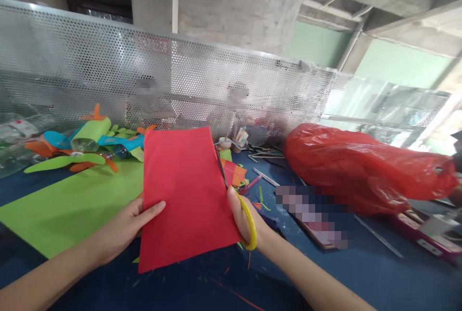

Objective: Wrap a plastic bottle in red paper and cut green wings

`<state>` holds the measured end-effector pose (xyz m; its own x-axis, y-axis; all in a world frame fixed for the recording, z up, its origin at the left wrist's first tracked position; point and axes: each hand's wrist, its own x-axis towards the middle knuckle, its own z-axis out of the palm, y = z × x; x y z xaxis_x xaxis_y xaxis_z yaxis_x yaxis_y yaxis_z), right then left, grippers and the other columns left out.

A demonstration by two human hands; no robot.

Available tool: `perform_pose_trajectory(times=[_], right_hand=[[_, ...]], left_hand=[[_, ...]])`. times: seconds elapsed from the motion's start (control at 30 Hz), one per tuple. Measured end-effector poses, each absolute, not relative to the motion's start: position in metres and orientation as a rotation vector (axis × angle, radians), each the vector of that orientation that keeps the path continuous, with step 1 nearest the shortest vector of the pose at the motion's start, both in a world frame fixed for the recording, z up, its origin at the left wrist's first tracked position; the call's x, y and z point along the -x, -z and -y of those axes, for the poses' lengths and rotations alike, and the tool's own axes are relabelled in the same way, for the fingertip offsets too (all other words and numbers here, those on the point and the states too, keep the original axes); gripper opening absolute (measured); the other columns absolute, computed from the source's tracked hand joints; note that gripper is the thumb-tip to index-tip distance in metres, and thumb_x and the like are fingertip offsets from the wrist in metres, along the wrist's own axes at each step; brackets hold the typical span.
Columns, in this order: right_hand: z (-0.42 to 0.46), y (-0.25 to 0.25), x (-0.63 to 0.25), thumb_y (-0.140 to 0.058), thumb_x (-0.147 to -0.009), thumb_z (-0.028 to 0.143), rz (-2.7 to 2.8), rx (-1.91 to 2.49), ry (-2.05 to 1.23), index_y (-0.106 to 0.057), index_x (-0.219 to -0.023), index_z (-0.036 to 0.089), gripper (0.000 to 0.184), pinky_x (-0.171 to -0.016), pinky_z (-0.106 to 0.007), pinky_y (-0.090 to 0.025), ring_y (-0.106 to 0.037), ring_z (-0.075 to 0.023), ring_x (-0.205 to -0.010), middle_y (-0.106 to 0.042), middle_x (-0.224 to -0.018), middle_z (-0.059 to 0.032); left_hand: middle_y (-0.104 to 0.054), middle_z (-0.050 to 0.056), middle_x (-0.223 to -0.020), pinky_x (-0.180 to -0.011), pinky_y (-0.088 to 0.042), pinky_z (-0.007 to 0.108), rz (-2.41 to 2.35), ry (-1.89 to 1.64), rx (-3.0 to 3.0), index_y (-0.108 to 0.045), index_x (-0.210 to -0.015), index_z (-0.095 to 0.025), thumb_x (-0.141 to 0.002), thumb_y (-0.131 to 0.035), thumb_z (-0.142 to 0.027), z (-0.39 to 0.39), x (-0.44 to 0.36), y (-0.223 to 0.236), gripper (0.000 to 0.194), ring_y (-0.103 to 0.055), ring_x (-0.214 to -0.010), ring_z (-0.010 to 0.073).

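A red paper sheet (184, 195) is held up over the dark blue table (361, 272). My left hand (126, 226) pinches the sheet's left edge, thumb on the front. My right hand (245, 219) grips yellow-handled scissors (249, 224) at the sheet's right edge. Their blades point up along that edge and are partly hidden behind the paper.
A lime green sheet (72, 200) lies left of the red one. Behind it sit bottle-and-paper craft planes (86, 145). A full red plastic bag (361, 171) lies on the right. A perforated metal screen (216, 84) closes the back, with a pen cup (240, 137) and scraps near it.
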<state>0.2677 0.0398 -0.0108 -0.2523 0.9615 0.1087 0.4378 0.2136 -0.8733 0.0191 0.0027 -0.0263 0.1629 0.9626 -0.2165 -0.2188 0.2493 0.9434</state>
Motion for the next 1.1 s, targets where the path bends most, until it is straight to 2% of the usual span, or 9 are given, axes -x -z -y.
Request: perform_pose_trajectory(times=[0.27,0.53,0.83,1.1], right_hand=[[-0.0368,0.0070,-0.2657,-0.023,-0.086,0.070,1.818,1.390,-0.936,-0.058,-0.074,0.015,0.066,-0.066,-0.032,-0.043,-0.059,-0.0245,-0.075,-0.065,-0.076,-0.0084],[-0.0373,0.0067,-0.2665,-0.027,-0.085,0.070,1.782,1.336,-0.984,-0.058,-0.072,0.015,0.065,-0.063,-0.030,-0.044,-0.061,-0.0241,-0.074,-0.065,-0.073,-0.0075],[-0.0362,0.0040,-0.2646,-0.032,-0.085,0.066,1.764,1.308,-0.984,-0.052,-0.067,0.018,0.055,-0.059,-0.027,-0.041,-0.055,-0.0192,-0.065,-0.062,-0.069,-0.0048],[-0.0362,0.0060,-0.2661,-0.032,-0.083,0.068,1.776,1.386,-0.920,-0.047,-0.064,0.018,0.055,-0.055,-0.028,-0.037,-0.049,-0.0171,-0.061,-0.056,-0.066,-0.0043]], left_hand=[[-0.066,0.005,-0.123,-0.089,-0.054,0.038,-1.048,-1.047,-0.928,-0.064,-0.105,-0.023,-0.076,-0.071,-0.046,-0.0035,-0.0196,0.0276,0.038,-0.059,-0.115,0.0305],[-0.063,0.008,-0.127,-0.088,-0.054,0.039,-1.055,-1.035,-0.950,-0.061,-0.114,-0.023,-0.078,-0.068,-0.047,-0.0027,-0.0181,0.0274,0.044,-0.059,-0.115,0.0309],[-0.064,0.008,-0.126,-0.086,-0.055,0.039,-1.047,-1.037,-0.977,-0.061,-0.117,-0.022,-0.078,-0.069,-0.048,-0.0027,-0.0176,0.0284,0.047,-0.060,-0.114,0.0313],[-0.063,0.007,-0.126,-0.088,-0.054,0.039,-1.011,-1.033,-0.992,-0.058,-0.122,-0.023,-0.082,-0.065,-0.046,-0.0042,-0.0161,0.0313,0.047,-0.060,-0.114,0.0302]])
